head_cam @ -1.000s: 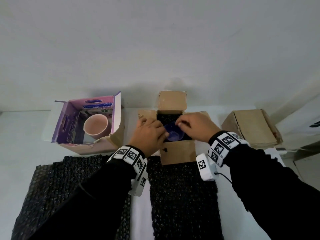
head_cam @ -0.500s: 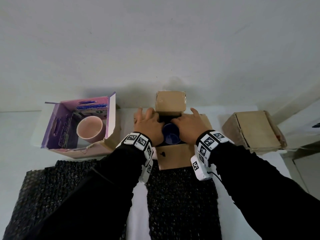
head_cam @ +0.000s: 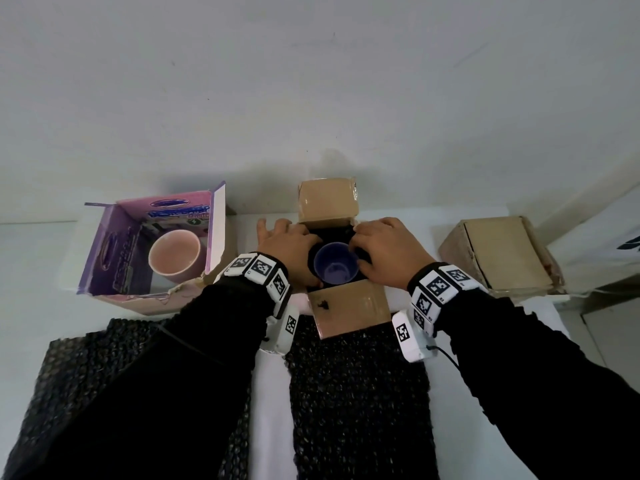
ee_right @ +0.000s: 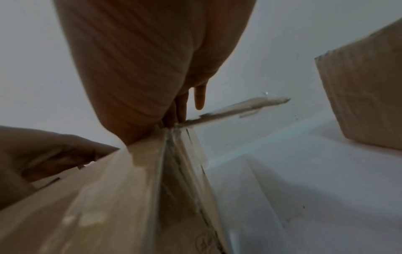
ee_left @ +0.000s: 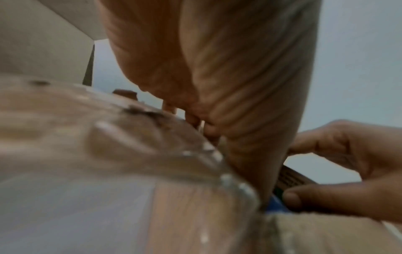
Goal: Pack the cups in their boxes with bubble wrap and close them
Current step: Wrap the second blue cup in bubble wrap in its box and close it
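Note:
A blue cup (head_cam: 335, 268) stands upright in the open brown box (head_cam: 349, 306), with black bubble wrap (head_cam: 332, 233) packed around it. My left hand (head_cam: 287, 244) lies on the box's left side, its fingers spread straight over the left flap. My right hand (head_cam: 384, 251) covers the right side. In the left wrist view the right hand (ee_left: 348, 163) curls its fingers over the box's right flap while its thumb sits by the blue cup (ee_left: 276, 204). The far flap (head_cam: 327, 199) stands up, and the near flap lies flat towards me.
A pink cup (head_cam: 175, 254) sits in an open purple box (head_cam: 114, 251) at the left. At the right stands a closed brown box (head_cam: 502, 258). Two black bubble wrap sheets (head_cam: 356, 393) (head_cam: 86, 368) lie on the white table in front.
A second ago both hands were at the wrap around the cup. They have since spread out over the side flaps, and the right fingers have curled at the box edge.

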Demonstrator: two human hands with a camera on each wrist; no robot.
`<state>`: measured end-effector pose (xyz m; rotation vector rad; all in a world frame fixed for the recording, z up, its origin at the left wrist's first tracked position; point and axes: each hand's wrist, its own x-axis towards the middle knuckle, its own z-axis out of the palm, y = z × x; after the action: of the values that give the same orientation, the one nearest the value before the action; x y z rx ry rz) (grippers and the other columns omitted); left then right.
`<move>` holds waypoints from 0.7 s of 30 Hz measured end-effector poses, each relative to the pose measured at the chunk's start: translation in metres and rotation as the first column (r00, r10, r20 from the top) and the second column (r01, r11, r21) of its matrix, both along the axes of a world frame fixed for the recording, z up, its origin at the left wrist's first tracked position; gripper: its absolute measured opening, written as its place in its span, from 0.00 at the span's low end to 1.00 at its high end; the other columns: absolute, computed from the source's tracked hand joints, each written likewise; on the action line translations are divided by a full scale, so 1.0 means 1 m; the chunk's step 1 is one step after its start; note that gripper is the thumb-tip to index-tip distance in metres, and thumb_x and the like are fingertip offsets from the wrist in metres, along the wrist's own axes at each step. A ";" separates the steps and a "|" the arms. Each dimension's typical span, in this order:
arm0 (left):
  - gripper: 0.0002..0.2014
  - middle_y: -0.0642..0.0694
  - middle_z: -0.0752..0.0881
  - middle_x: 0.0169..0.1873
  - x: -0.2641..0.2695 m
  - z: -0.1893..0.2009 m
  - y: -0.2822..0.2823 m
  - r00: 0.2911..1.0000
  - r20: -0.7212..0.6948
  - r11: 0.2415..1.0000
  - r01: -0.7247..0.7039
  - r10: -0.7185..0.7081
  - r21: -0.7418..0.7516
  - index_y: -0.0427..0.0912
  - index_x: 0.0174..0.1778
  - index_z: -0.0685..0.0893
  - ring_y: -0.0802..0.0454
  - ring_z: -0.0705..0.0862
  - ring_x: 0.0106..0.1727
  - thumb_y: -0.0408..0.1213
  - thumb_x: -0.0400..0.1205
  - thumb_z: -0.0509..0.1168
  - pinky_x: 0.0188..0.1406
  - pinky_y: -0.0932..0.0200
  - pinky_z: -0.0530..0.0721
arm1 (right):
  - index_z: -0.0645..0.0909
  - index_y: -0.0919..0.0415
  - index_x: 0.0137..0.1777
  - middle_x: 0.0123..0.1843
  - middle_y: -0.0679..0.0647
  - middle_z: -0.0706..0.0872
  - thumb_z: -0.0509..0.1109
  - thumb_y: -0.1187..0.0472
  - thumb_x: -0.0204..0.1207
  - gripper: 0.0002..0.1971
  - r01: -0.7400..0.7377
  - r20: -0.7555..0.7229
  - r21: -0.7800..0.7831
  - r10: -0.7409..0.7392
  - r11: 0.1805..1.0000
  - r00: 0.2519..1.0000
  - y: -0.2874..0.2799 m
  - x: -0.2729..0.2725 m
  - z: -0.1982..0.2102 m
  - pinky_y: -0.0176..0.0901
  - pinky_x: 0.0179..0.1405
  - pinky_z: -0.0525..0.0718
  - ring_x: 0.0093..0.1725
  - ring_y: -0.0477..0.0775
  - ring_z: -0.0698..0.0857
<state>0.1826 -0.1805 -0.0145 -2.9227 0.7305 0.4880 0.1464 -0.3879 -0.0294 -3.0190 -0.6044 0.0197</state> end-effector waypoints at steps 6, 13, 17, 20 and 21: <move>0.31 0.52 0.79 0.61 0.001 0.003 -0.013 1.000 -0.004 0.998 0.005 -0.004 0.070 0.63 0.60 0.79 0.38 0.65 0.73 0.68 0.62 0.67 0.70 0.20 0.45 | 0.82 0.50 0.58 0.70 0.51 0.81 0.65 0.52 0.74 0.14 0.040 -0.019 -0.003 -0.040 0.999 0.999 -0.001 -0.011 -0.001 0.56 0.69 0.67 0.73 0.51 0.73; 0.25 0.57 0.80 0.66 -0.017 0.008 -0.002 0.990 0.139 1.000 0.000 -0.001 0.007 0.64 0.63 0.80 0.42 0.59 0.80 0.62 0.69 0.70 0.73 0.26 0.42 | 0.82 0.53 0.55 0.60 0.50 0.84 0.63 0.55 0.76 0.11 0.051 -0.004 0.056 -0.051 0.997 0.999 0.004 -0.019 -0.001 0.53 0.65 0.67 0.71 0.53 0.74; 0.16 0.58 0.82 0.62 -0.047 0.006 0.005 0.958 0.278 0.984 -0.024 0.073 -0.174 0.61 0.61 0.82 0.49 0.68 0.73 0.56 0.78 0.64 0.74 0.39 0.56 | 0.83 0.52 0.52 0.51 0.49 0.86 0.66 0.58 0.74 0.09 0.102 0.122 0.287 -0.142 0.953 0.982 -0.005 -0.044 -0.003 0.51 0.57 0.72 0.56 0.55 0.79; 0.14 0.58 0.84 0.58 -0.075 -0.006 0.005 0.951 0.245 0.906 -0.071 0.188 -0.417 0.58 0.57 0.84 0.50 0.72 0.68 0.56 0.79 0.63 0.65 0.48 0.65 | 0.81 0.55 0.55 0.51 0.51 0.85 0.68 0.60 0.76 0.09 0.199 0.104 0.500 -0.286 0.843 0.953 -0.017 -0.069 -0.007 0.48 0.50 0.79 0.51 0.52 0.80; 0.14 0.57 0.84 0.57 -0.083 -0.009 0.004 0.951 0.235 0.882 -0.070 0.200 -0.467 0.57 0.56 0.85 0.49 0.74 0.66 0.56 0.79 0.63 0.64 0.49 0.67 | 0.80 0.55 0.54 0.51 0.51 0.84 0.68 0.61 0.76 0.08 0.244 0.076 0.555 -0.341 0.795 0.937 -0.021 -0.077 -0.011 0.48 0.49 0.81 0.50 0.51 0.80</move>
<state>0.0993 -0.1767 -0.0236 -3.3894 0.6763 -0.1136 0.0692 -0.4093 -0.0403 -2.5282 -0.1007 -0.3690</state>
